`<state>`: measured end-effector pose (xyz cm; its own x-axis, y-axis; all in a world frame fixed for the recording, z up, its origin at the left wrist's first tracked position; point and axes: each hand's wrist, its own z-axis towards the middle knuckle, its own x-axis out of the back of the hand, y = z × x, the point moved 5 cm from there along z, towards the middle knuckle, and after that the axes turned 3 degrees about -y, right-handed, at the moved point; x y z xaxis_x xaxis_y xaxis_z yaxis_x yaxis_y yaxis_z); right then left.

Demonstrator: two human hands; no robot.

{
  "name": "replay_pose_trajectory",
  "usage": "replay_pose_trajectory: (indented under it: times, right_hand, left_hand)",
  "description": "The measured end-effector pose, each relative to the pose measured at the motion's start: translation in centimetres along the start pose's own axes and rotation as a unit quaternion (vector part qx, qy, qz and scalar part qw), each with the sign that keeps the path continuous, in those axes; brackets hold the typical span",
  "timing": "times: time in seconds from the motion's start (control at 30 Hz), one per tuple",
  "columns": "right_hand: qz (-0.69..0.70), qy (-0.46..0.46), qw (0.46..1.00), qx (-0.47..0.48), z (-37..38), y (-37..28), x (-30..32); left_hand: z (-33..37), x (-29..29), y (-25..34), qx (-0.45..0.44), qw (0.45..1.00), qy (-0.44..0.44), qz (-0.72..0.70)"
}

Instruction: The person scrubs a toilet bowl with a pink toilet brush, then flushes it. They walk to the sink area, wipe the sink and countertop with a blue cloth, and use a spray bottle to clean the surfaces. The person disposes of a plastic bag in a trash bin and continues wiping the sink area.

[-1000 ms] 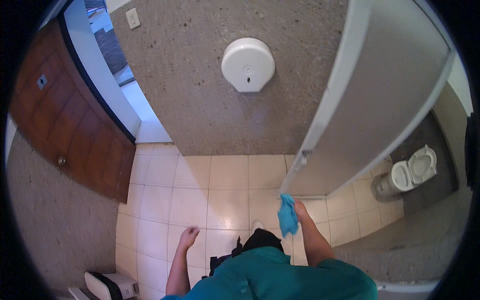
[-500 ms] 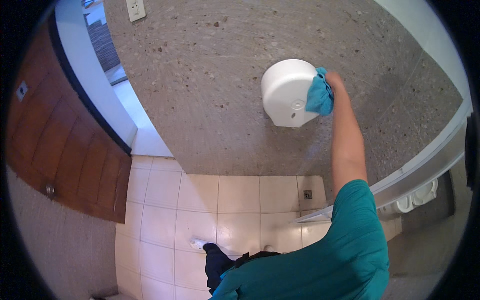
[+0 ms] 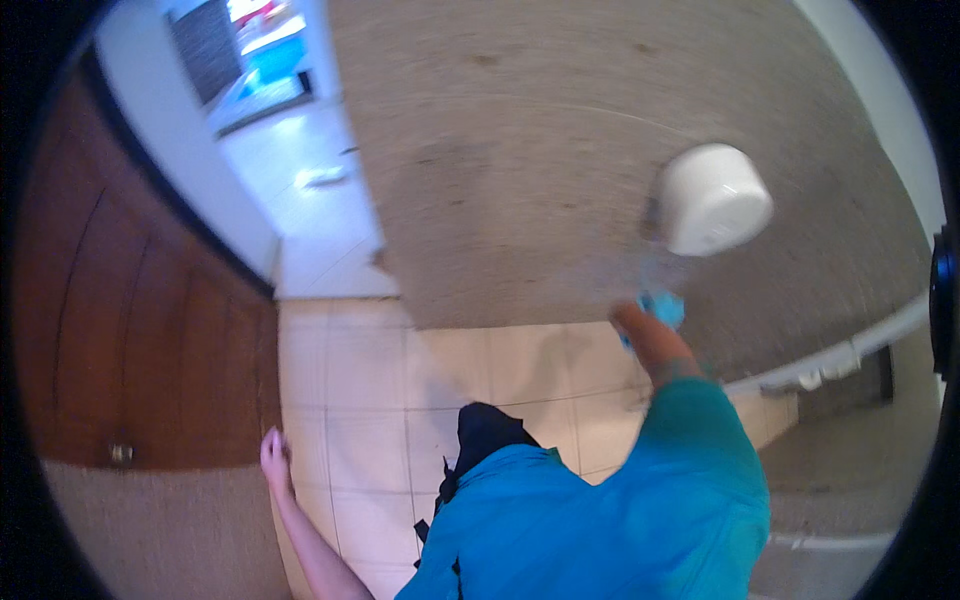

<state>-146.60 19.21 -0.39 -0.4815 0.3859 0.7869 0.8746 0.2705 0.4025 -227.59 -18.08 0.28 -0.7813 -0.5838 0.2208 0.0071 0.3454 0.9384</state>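
Observation:
My right hand (image 3: 632,320) is closed on a blue cloth (image 3: 666,308) in front of the lower part of the stone wall. Both are blurred by motion. Above them, apart from the cloth, a white rounded paper dispenser (image 3: 716,200) is fixed to the wall. On the far left, my left hand (image 3: 273,455) hangs beside the brown wooden door, its fingers loosely bent with nothing seen in them.
The panelled wooden door (image 3: 150,300) stands at the left, next to a doorway with a pale floor (image 3: 310,215) beyond. Cream tiles (image 3: 365,450) cover the floor below me. A pale partition edge (image 3: 840,355) curves along the right.
My right hand and the cloth have come off the dispenser and moved down and nearer to me. My left hand has come into view at the left. The whole view has shifted.

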Motion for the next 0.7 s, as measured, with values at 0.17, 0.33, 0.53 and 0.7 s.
replay_pose_trajectory:
  times: [0.17,0.33,0.53,0.7]
  right_hand:
    - [0.138,-0.261,0.953,0.071,-4.0,-17.2,-14.6]
    - [0.233,-0.421,0.873,0.085,-0.9,-34.8,-15.4]
    - [0.148,-0.303,0.89,0.306,23.9,-58.8,9.9]
    - [0.307,-0.111,0.855,0.403,40.4,-73.4,48.0]
  left_hand:
    - [9.9,-3.4,11.7,0.007,0.989,-0.143,-0.045]
    - [26.7,-3.7,15.5,-0.002,0.962,-0.24,0.133]
    - [45.7,-1.6,20.6,0.019,0.939,-0.258,0.228]
    - [58.6,1.1,23.4,0.02,0.962,-0.231,0.146]
